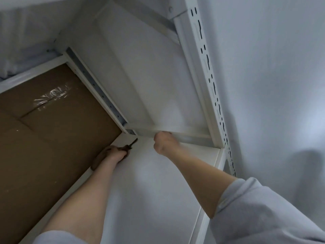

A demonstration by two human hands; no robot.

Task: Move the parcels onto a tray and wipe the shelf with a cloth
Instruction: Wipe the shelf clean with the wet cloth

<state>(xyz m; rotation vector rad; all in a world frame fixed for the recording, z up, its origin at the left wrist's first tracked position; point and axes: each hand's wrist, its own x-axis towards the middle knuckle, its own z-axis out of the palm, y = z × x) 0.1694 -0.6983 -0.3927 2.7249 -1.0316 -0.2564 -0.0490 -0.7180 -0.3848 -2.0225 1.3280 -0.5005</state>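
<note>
- A brown box (44, 131) fills the space at left, clear tape on top.
- Left hand (117, 154) presses a dark cloth (103, 155) on the white shelf (149, 187), fingers closed around it.
- Right hand (162, 142) is loosely curled at the shelf's far rail; whether it grips anything, I cannot tell.
- A slotted post (209, 74) stands at right.

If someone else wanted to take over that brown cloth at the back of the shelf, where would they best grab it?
Best by the bunched end of the brown cloth that sticks out on the near left of the left hand, coming from the front along the forearm. That hand covers the cloth's far part, and the cardboard panel blocks the left side. The right hand rests further right, clear of it.
</note>
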